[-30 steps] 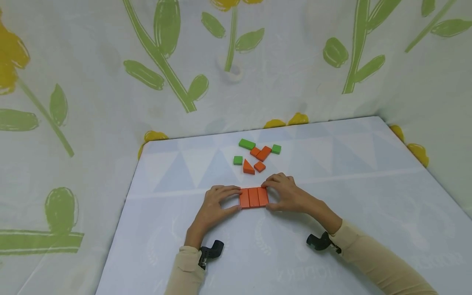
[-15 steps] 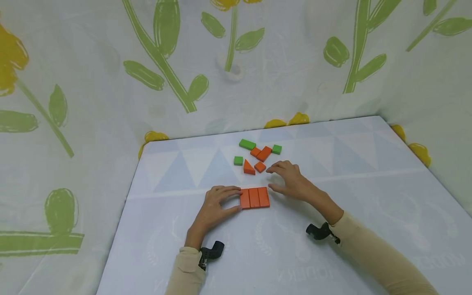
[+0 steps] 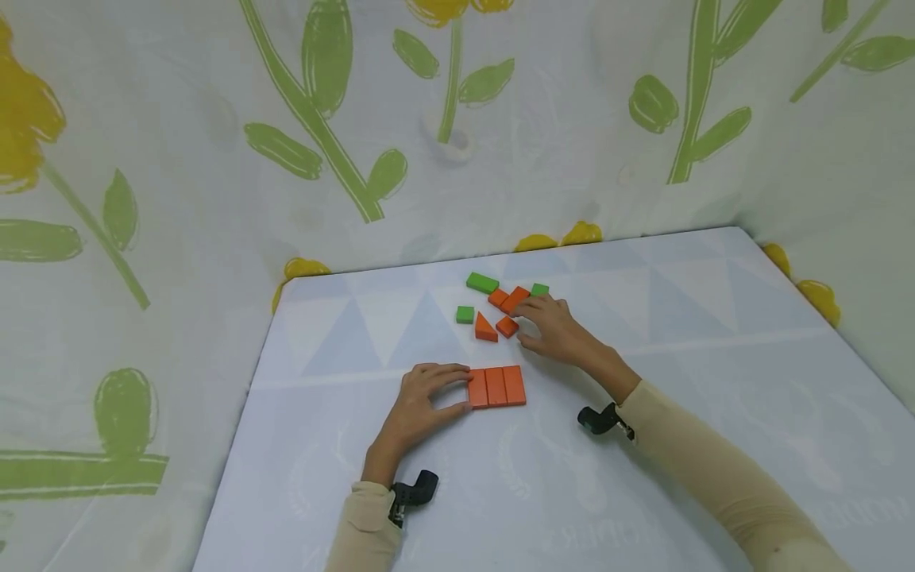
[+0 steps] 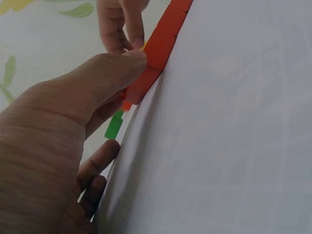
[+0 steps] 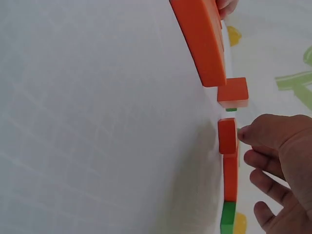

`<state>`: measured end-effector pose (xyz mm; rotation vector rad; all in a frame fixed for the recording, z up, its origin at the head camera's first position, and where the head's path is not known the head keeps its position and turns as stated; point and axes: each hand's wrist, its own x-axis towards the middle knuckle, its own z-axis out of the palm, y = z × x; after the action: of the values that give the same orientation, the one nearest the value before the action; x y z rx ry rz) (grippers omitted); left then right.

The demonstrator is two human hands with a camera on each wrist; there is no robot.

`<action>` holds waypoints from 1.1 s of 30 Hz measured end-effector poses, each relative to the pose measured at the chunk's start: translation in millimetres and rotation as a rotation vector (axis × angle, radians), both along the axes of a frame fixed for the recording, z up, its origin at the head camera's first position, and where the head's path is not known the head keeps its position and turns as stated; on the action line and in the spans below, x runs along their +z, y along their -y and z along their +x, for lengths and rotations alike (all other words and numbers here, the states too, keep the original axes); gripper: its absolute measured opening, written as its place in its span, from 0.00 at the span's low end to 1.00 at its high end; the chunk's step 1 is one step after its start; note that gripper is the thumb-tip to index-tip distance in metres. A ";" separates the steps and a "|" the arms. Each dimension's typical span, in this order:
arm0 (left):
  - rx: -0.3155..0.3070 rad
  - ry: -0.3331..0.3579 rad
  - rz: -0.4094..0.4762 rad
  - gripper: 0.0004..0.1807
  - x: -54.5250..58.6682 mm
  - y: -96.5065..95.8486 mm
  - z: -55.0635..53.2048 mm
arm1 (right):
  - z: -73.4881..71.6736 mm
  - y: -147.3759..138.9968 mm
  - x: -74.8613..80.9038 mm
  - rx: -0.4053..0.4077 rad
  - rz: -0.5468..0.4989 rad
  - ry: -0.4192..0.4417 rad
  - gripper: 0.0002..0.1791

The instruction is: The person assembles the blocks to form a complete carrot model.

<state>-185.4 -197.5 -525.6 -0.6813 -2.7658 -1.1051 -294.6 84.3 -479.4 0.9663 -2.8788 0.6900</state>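
Three orange rectangular blocks lie side by side on the table as one flat row. My left hand holds the left end of that row, its thumb at the near corner and its fingers at the far one. Beyond the row, my right hand hovers beside a small orange square block, thumb and fingers apart. In the right wrist view the right thumb is close to an orange block; contact is unclear. An orange triangular block sits left of the square one.
Behind lie a longer orange block, a smaller orange one, a green rectangular block and two green squares, one at left, one partly behind the right hand. A patterned cloth wall borders the table.
My right hand has left the right end of the row and moved away from me to the loose blocks. The left hand stays at the row's left end.
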 end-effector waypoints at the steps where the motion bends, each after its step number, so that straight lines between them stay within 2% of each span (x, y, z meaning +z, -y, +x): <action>1: 0.000 -0.001 0.001 0.24 0.2 -0.4 0.3 | -1.4 0.8 -0.4 0.007 0.014 0.003 0.21; 6: -0.010 0.002 0.000 0.25 1.5 -2.3 1.3 | -6.1 3.4 -1.1 0.041 0.085 0.017 0.22; 10: -0.013 -0.004 -0.008 0.25 2.3 -3.3 1.6 | -7.9 5.1 -1.1 0.052 0.124 -0.004 0.19; 19: -0.011 -0.001 -0.016 0.25 2.4 -3.2 2.2 | -6.3 4.4 3.2 -0.010 0.137 0.026 0.14; 26: -0.002 -0.013 -0.029 0.24 3.0 -0.3 1.3 | 5.0 -2.6 13.9 -0.025 0.043 0.024 0.14; 33: -0.002 -0.011 -0.031 0.25 1.5 2.1 -1.1 | 28.9 -3.1 20.3 0.018 -0.016 -0.011 0.11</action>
<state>-186.5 -199.6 -524.0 -0.6913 -2.7790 -1.0584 -265.7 87.4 -459.1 0.9923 -2.8538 0.7052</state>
